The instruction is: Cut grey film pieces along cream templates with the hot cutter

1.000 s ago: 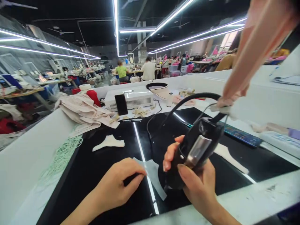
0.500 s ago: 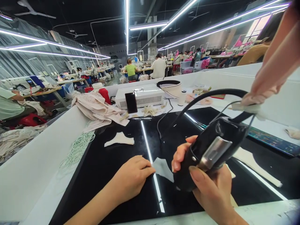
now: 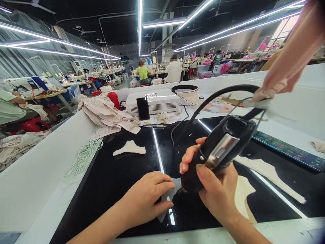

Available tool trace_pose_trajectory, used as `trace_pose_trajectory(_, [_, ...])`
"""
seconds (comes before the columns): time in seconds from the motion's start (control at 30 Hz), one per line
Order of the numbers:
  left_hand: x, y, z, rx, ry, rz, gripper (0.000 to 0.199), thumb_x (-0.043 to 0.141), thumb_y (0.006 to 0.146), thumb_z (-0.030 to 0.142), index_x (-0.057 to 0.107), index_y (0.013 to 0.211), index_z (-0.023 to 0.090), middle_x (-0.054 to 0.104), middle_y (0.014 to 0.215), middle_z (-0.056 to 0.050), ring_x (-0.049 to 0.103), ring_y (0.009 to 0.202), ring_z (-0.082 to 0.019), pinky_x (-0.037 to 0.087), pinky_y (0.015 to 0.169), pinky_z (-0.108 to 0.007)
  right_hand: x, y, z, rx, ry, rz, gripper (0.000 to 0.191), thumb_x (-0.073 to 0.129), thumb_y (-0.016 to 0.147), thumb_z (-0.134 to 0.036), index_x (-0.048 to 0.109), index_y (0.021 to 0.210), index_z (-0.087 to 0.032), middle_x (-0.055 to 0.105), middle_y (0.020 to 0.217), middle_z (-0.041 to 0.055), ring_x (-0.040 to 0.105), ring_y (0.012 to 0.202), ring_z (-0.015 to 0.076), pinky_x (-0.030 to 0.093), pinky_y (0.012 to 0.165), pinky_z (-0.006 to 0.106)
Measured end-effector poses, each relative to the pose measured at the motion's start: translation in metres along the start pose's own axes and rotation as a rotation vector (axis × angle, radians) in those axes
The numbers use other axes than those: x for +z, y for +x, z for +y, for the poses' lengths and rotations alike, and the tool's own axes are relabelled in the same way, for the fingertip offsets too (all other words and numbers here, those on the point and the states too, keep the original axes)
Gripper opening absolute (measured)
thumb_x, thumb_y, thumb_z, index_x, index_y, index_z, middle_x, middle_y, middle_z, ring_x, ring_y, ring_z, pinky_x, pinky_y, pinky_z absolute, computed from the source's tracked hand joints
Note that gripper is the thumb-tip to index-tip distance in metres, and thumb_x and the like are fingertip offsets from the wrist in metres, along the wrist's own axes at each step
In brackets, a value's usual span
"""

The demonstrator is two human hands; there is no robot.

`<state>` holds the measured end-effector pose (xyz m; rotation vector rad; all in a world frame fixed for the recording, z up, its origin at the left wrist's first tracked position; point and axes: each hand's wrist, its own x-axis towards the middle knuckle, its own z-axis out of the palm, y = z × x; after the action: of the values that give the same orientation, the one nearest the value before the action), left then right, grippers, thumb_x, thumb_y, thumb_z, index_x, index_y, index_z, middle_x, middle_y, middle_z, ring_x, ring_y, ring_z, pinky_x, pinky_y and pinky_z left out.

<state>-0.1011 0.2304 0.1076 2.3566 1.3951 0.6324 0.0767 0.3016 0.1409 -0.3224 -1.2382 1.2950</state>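
My right hand [image 3: 220,193] is wrapped round a black corded hand-held power tool [image 3: 225,135] with a silver metal plate on its side. The tool leans, its lower end close to a small grey fabric piece [image 3: 175,184] on the glossy black tabletop [image 3: 101,196]. Its exact tip is hard to make out. My left hand [image 3: 147,193] lies over the grey piece, thumb and fingers apart, covering part of it. Under and beyond my right wrist is a cream fabric piece [image 3: 245,193]. Another cream piece [image 3: 130,148] lies farther left.
A pink cloth strip [image 3: 286,67] ties up the tool's cord. A white vented box [image 3: 162,103] and a phone [image 3: 143,108] stand at the back. Draped beige fabric [image 3: 106,115] and green elastic loops [image 3: 86,152] are at left. A long cream piece [image 3: 271,173] lies right.
The tool and my right hand have moved left and closer to the grey piece. My left hand's thumb and fingers have spread over that piece, which has shifted towards me.
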Motion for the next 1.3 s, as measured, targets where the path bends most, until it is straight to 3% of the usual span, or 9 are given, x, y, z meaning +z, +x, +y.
trace_pose_trajectory(0.23, [0.003, -0.001, -0.003, 0.04, -0.042, -0.02, 0.052, 0.087, 0.082, 0.024, 0.064, 0.127, 0.018, 0.064, 0.134, -0.009, 0.058, 0.127, -0.026, 0.044, 0.113, -0.042, 0.002, 0.001, 0.007, 0.013, 0.002, -0.056, 0.034, 0.076, 0.091, -0.035, 0.058, 0.119, -0.029, 0.066, 0.089, -0.0011, 0.064, 0.068, 0.0154, 0.055, 0.062, 0.031])
trace_pose_trajectory(0.73, [0.003, 0.001, -0.003, 0.01, -0.026, -0.045, 0.051, 0.085, 0.085, 0.031, 0.063, 0.129, 0.02, 0.064, 0.134, -0.009, 0.057, 0.128, -0.027, 0.043, 0.113, -0.043, 0.0, 0.0, 0.003, 0.01, 0.006, -0.026, 0.034, 0.076, 0.091, -0.034, 0.058, 0.119, -0.03, 0.065, 0.087, -0.0017, 0.062, 0.068, 0.0143, 0.055, 0.061, 0.029])
trace_pose_trajectory(0.97, [-0.002, -0.002, -0.006, 0.04, -0.079, -0.077, 0.062, 0.085, 0.084, 0.043, 0.06, 0.137, 0.022, 0.06, 0.142, -0.009, 0.054, 0.134, -0.028, 0.04, 0.117, -0.043, 0.0, 0.003, 0.003, 0.006, -0.015, -0.018, 0.033, 0.076, 0.091, -0.032, 0.058, 0.118, -0.029, 0.065, 0.088, -0.0016, 0.063, 0.068, 0.0147, 0.056, 0.063, 0.03])
trace_pose_trajectory(1.1, [-0.005, -0.003, -0.006, 0.049, -0.093, -0.099, 0.059, 0.083, 0.086, 0.04, 0.06, 0.138, 0.023, 0.059, 0.144, -0.009, 0.051, 0.136, -0.029, 0.039, 0.117, -0.044, 0.002, 0.001, -0.001, 0.019, -0.005, 0.013, 0.033, 0.076, 0.09, -0.035, 0.059, 0.118, -0.029, 0.065, 0.088, -0.0017, 0.062, 0.067, 0.0154, 0.056, 0.062, 0.03])
trace_pose_trajectory(1.3, [-0.004, -0.002, -0.009, 0.056, -0.084, -0.112, 0.064, 0.085, 0.084, 0.039, 0.058, 0.139, 0.024, 0.057, 0.146, -0.008, 0.049, 0.138, -0.028, 0.036, 0.12, -0.045, 0.007, -0.009, -0.003, 0.039, 0.032, -0.042, 0.038, 0.078, 0.089, -0.041, 0.058, 0.119, -0.029, 0.064, 0.087, -0.0007, 0.063, 0.068, 0.0156, 0.056, 0.062, 0.031])
